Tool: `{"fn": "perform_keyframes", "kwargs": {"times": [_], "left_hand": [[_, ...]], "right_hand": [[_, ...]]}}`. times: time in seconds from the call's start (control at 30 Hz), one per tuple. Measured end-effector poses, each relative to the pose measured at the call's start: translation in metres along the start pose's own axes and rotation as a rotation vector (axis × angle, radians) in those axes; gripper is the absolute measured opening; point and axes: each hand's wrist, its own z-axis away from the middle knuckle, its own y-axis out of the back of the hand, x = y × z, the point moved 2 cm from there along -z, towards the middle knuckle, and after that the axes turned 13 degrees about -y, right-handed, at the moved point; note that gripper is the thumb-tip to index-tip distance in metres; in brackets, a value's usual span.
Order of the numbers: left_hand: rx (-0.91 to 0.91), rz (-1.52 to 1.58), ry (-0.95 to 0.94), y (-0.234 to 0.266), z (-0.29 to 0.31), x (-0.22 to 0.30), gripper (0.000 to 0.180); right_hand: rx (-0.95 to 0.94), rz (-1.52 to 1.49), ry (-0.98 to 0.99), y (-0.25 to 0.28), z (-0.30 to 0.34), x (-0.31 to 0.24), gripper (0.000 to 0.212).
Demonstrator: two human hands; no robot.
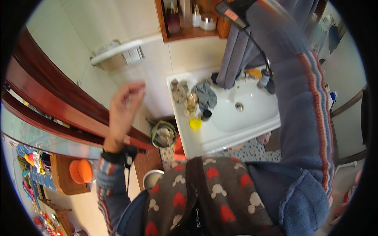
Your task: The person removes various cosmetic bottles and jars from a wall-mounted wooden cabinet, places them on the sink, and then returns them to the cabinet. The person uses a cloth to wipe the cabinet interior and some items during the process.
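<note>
My left hand (125, 107) is raised in the air between the dark red wooden door frame (59, 92) and the tiled wall. Its fingers are loosely bent and apart from the thumb, with nothing visible between them. A black band circles that wrist. My right arm (297, 90), in a blue-grey striped sleeve, reaches up past the grey towel (232, 59). A black device with an orange label (228, 12) is at the cuff; the right hand itself is outside the picture. Below lies the white sink (252, 102), apart from my left hand.
On the sink's left ledge are a grey cloth (204, 95), a yellow lid (195, 123), a dark jar (206, 115) and small glass containers. A wooden cabinet (193, 33) holds bottles above. A waste bin (163, 133) stands left of the sink, near an orange stool (80, 171).
</note>
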Motion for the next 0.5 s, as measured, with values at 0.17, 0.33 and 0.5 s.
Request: {"fn": "perform_keyframes", "kwargs": {"times": [0.17,0.33,0.5], "left_hand": [[-0.066,0.233,-0.098,-0.031,-0.072,0.017,0.043],[-0.162,0.403,-0.141,-0.113,-0.092,0.011,0.058],[-0.316,0.474,0.038,-0.167,-0.065,-0.015,0.070]], "right_hand": [[-0.230,-0.149,-0.054,0.029,0.070,-0.019,0.042],[-0.606,-0.554,-0.368,0.040,0.191,0.003,0.030],[-0.615,-0.234,-0.613,0.055,0.292,0.046,0.056]]}}
